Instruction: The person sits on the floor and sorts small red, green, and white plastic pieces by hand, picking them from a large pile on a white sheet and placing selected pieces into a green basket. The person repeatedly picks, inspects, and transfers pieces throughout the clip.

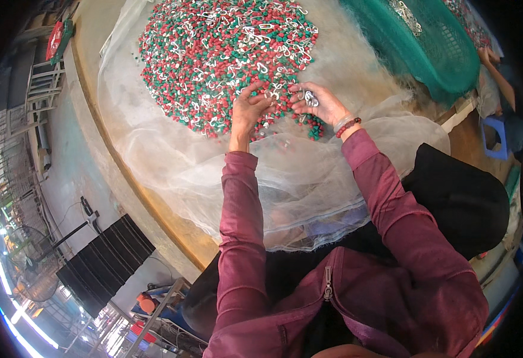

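Note:
Both of my hands are over the near edge of a large pile of small red, green and white pebble-like pieces (184, 77). Many white hook-shaped clips (261, 27) are scattered through it. My left hand (247, 113) has its thumb and fingers closed around a small white clip (273, 95) at the pile's surface. Turned partly palm up, my right hand (328, 107) curls its fingers around a few whitish clips (310, 99). A beaded bracelet (348, 126) circles that wrist. The two hands are a short way apart.
White mesh cloth (297, 173) lies under the pile and over my lap. At the upper right is a green net (434, 48) with whitish clips (406, 17). Another person's arm (500, 77) reaches in near a blue stool (495, 136). A fan (38, 280) stands at lower left.

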`<move>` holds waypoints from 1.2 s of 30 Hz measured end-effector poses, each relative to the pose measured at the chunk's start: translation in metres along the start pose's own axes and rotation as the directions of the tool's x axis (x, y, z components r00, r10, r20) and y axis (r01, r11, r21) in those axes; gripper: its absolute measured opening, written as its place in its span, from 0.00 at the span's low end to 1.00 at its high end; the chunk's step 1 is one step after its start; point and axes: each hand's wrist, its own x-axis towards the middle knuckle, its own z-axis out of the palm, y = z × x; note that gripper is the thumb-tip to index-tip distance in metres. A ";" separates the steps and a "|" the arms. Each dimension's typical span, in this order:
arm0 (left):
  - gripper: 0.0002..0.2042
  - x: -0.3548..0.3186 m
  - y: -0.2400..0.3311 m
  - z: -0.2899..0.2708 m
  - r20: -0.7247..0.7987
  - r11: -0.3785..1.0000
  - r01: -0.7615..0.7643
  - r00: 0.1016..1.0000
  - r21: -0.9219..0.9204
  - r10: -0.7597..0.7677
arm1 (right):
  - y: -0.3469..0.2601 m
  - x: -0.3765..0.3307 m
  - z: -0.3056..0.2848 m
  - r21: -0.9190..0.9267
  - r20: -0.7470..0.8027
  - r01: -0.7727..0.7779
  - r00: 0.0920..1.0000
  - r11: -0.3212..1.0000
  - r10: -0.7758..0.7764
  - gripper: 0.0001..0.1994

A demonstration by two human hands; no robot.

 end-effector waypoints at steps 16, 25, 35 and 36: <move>0.28 -0.035 0.035 0.027 -0.010 0.992 -0.128 0.992 -0.011 0.128 | -0.010 -0.011 0.024 0.059 0.036 0.118 0.992 0.991 -0.121 0.11; 0.24 -0.032 0.026 0.032 -0.006 0.993 -0.044 0.999 0.106 0.044 | -0.022 -0.015 0.031 0.084 -0.006 0.163 0.987 0.983 -0.163 0.15; 0.18 -0.026 0.010 0.029 -0.172 0.978 -0.101 0.976 0.182 0.132 | -0.043 -0.029 0.037 0.067 0.144 0.240 0.958 0.969 -0.247 0.21; 0.17 -0.026 0.008 0.028 -0.190 0.934 -0.104 0.966 0.342 0.177 | -0.043 -0.030 0.037 0.039 0.120 0.237 0.963 0.971 -0.240 0.21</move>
